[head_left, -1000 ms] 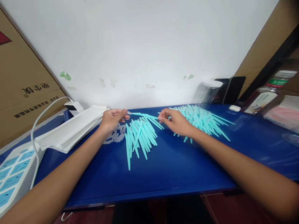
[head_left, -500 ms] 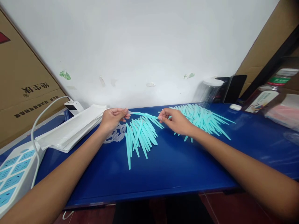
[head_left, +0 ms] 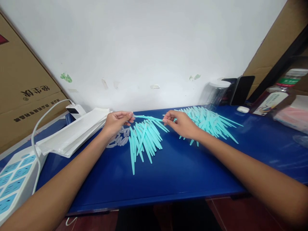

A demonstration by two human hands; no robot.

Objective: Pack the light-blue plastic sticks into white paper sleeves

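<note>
A slim turquoise eyebrow razor is stretched level between my two hands. My left hand pinches a small clear cap at the razor's left end; whether the cap is fully on I cannot tell. With thumb and fingertips, my right hand grips the tapered handle's right end. Just below lies a loose heap of turquoise razors. Beside it, partly behind my left wrist, are several clear caps. A second, larger pile of razors spreads behind my right hand.
A stack of white sleeves and a power strip are on the left of the blue table. Towards the back right stand a clear jar, a phone, a white earphone case and a bottle.
Both hands keep nearly the same place and hold on the razor. The razor has tilted very slightly, and the view has shifted a little.
</note>
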